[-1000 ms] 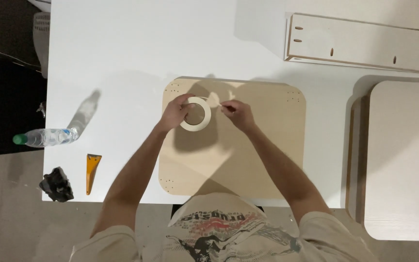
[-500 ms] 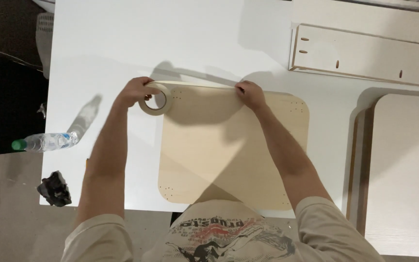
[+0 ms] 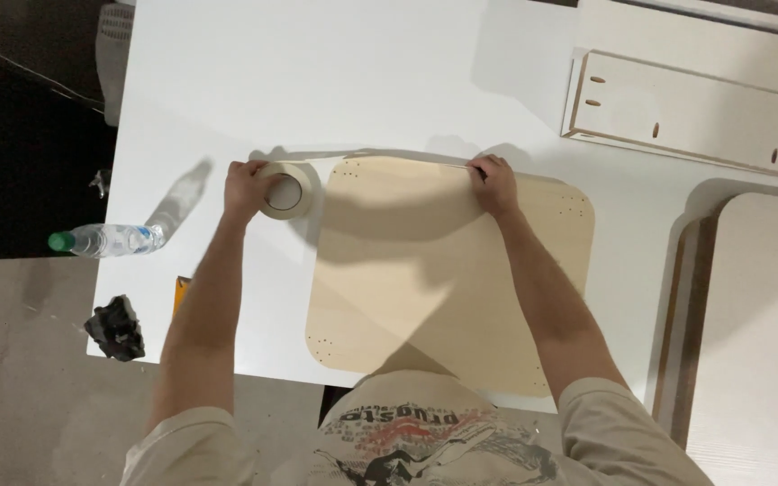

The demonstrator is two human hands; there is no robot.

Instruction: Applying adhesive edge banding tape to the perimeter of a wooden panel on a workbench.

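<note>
Nearest you, the pale wooden board (image 3: 447,279) lay flat on the white table (image 3: 317,81), its near edge overhanging the table edge toward your body. At its far edge, your right hand (image 3: 495,183) was closed in a narrow pinch on the free end of the tape, pressing it down near the board's far right side. Your left hand (image 3: 247,188) was wrapped around the roll of masking tape (image 3: 284,191), which sat just off the board's far left corner, with a thin strip (image 3: 389,158) stretched taut between the two hands along that edge. To your left a plastic bottle (image 3: 105,240) lay on its side at the table's rim, and a crumpled dark rag (image 3: 116,327) sat nearer the corner. Farther off on the right stood drilled white panels (image 3: 677,112). The risk, as I judged it, was the strip landing crooked or wrinkling if the roll drifted off the edge line, or the pinned end lifting if your right fingers eased; too hard a pull could also snap the tape.
</note>
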